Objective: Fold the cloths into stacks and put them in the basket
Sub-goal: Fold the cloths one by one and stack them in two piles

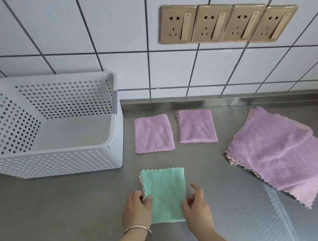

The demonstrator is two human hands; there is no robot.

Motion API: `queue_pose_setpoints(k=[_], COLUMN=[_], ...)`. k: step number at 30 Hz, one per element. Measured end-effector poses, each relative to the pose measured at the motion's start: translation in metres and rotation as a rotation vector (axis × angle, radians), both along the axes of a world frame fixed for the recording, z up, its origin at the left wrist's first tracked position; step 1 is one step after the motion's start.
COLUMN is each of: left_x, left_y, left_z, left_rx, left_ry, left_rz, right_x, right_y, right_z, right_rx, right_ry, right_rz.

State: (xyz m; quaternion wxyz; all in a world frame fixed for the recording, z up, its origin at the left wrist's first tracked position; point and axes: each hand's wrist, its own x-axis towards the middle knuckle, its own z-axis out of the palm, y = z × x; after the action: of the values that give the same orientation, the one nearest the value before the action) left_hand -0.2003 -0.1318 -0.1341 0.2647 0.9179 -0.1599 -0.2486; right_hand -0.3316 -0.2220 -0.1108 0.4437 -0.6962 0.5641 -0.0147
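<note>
Head view, nearest me: my left hand (136, 210) and right hand (197, 208) pinch the side edges of a folded green cloth (166, 193), fingers closed on it, flat on the steel table (66, 216). At two o'clock lies a loose pile of purple cloths (277, 151). Farther, at twelve, two folded purple cloths (153, 133) (196, 126) sit just apart. At ten o'clock stands the empty white basket (51, 163).

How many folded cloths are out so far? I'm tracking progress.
3: two purple ones beside the basket, one green under both hands. None visible inside the basket.
</note>
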Motion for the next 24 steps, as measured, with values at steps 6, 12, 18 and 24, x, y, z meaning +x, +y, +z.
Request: queue_pose_setpoints(k=[6, 12, 18, 24], left_x=[0.010, 0.013, 0.043, 0.086], left_y=[-0.006, -0.016, -0.055, -0.113], left_z=[0.003, 0.015, 0.057, 0.082], left_rx=[-0.072, -0.125, -0.340, -0.529], left_ry=[0.029, 0.166, 0.114, -0.019], left_rz=[-0.001, 0.154, 0.195, 0.283], right_x=[0.005, 0.003, 0.031, 0.101], right_y=[-0.009, -0.016, -0.057, -0.120], right_z=[-0.001, 0.008, 0.040, 0.050], right_rx=[0.054, 0.045, -0.127, -0.160], right_ry=[0.011, -0.070, -0.289, -0.449], right_rz=[0.013, 0.014, -0.031, -0.015])
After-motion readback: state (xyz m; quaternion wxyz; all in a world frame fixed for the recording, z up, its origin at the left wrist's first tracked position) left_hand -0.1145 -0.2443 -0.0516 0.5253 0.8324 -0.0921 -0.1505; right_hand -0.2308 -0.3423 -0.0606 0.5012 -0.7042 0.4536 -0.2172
